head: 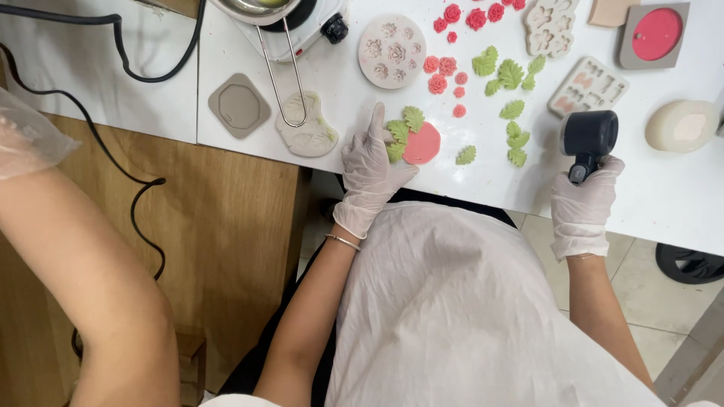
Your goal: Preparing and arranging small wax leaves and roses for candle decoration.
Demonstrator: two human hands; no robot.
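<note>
My left hand [369, 169] wears a white glove and rests on the white table [467, 188], its index finger stretched out beside the green leaf pieces [403, 126] that lie against a flat pink disc [422, 144]. It holds nothing. My right hand [582, 211], also gloved, grips the handle of a black round-headed hand tool [589, 136] at the table's near edge, to the right of the disc. A white apron [452, 301] covers my lap below.
Loose pink roses [441, 74] and green leaves [510, 75] lie scattered beyond the disc. Several moulds [391, 51] lie around, and a small hot plate with a pan [290, 19] and a black cable [136, 75] sit at the back left. Another person's bare arm [83, 271] reaches in at left.
</note>
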